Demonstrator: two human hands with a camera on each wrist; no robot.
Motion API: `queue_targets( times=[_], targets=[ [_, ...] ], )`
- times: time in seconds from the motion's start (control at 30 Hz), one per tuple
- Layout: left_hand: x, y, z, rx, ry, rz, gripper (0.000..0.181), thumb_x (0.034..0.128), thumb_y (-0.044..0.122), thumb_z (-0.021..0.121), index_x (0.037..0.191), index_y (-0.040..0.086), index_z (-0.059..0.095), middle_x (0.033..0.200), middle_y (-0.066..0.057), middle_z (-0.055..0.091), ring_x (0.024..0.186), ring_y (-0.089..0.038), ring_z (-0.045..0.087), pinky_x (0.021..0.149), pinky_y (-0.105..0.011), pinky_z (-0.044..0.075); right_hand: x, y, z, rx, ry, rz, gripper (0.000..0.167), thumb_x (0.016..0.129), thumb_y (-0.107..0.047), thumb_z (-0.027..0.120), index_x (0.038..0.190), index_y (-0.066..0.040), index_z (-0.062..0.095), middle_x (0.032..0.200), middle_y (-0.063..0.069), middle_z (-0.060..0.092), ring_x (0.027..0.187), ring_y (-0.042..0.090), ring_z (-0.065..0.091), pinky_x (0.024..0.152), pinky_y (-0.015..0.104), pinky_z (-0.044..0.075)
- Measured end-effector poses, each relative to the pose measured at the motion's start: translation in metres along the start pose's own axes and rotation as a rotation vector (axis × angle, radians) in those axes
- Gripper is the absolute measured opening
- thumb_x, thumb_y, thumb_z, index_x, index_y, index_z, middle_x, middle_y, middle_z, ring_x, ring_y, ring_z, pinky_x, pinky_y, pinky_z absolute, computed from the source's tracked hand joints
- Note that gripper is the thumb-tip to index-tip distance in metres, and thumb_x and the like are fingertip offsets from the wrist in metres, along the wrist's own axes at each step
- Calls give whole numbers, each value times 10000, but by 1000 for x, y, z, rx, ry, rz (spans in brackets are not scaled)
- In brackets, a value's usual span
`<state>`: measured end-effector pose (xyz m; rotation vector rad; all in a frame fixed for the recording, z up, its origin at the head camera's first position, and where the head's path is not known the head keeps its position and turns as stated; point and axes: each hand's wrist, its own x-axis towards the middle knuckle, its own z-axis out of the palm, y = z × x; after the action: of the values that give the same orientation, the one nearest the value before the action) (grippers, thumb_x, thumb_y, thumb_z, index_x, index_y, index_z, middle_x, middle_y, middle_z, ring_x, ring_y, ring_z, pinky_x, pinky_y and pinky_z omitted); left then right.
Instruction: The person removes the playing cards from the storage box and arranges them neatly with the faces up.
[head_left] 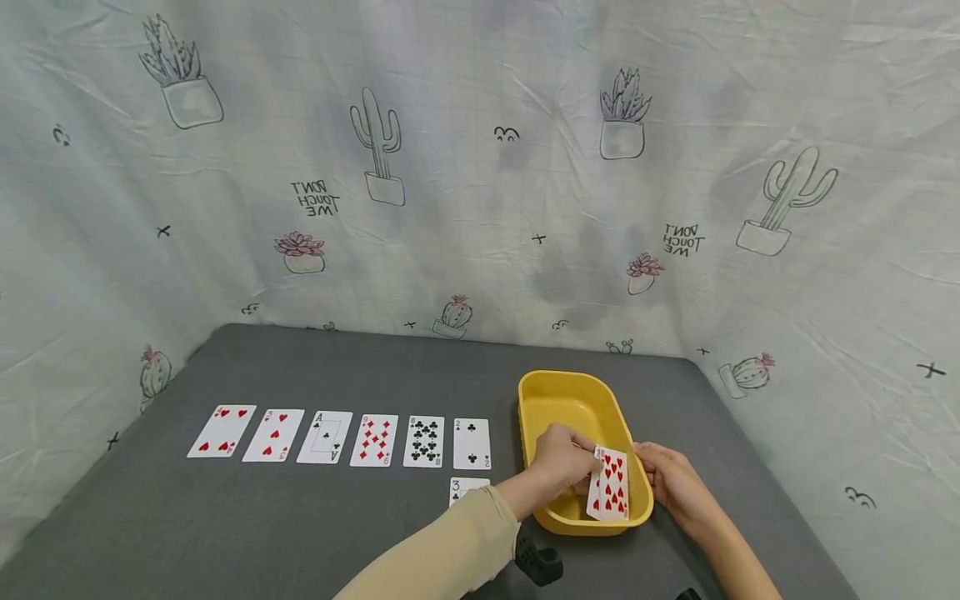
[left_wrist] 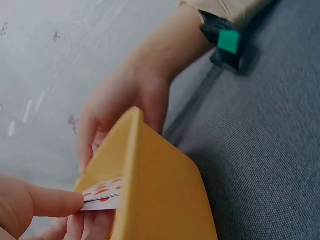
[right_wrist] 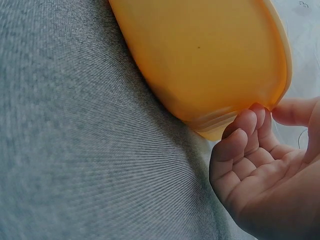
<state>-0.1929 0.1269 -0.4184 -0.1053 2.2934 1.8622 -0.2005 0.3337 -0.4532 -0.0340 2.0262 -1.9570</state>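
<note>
My left hand (head_left: 564, 457) reaches into a yellow plastic bin (head_left: 564, 380) from the left. Between thumb and fingers it pinches a few playing cards (head_left: 613, 487), slightly fanned, with a red heart card on top. The left wrist view shows its thumb (left_wrist: 57, 201) pressed on the cards' edge (left_wrist: 102, 196). At the bin's right side, my right hand (head_left: 678, 483) holds the rim. In the right wrist view, that hand's thumb (right_wrist: 292, 111) and curled fingers (right_wrist: 234, 145) grip the bin's wall (right_wrist: 205, 55).
Left of the bin, several face-up cards lie in a row, from a heart card (head_left: 222, 431) to a two of clubs (head_left: 472, 444). Below that, my left sleeve partly covers a three (head_left: 468, 487). A cactus-print sheet (head_left: 480, 167) hangs behind the dark grey table (head_left: 262, 525).
</note>
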Motion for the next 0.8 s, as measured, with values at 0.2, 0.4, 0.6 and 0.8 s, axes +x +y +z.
queue_targets(
  times=[0.2,0.4,0.6,0.8],
  targets=[
    [-1,3,-5,-10,62,67,181,751,-35,798,793,77,662,712,17,606,658,-117,598,584,-293,542,-1,-1,1,-21,11,1,370,1057,-267,465,1149,79,563,982,99,692,881,178,669,771,363,566],
    [-5,-1,-18,-147,66,128,172,765,-60,749,845,54,648,737,-10,604,644,-131,610,571,-280,557,-2,-1,0,-15,9,11,376,1056,-273,472,1148,79,566,984,102,689,879,174,665,769,353,565],
    [-13,-5,-49,-316,22,167,186,804,-24,736,970,9,658,835,-64,609,711,-163,642,654,-340,586,0,1,-2,-2,5,-6,357,1051,-254,484,1103,86,579,959,121,682,853,181,663,749,353,565],
    [-27,-13,-107,-339,20,168,269,851,32,725,1097,-32,638,925,-108,621,791,-192,644,728,-384,578,1,1,0,-11,27,-5,341,1052,-240,482,1092,85,581,951,125,674,847,186,658,748,356,564]
  ],
)
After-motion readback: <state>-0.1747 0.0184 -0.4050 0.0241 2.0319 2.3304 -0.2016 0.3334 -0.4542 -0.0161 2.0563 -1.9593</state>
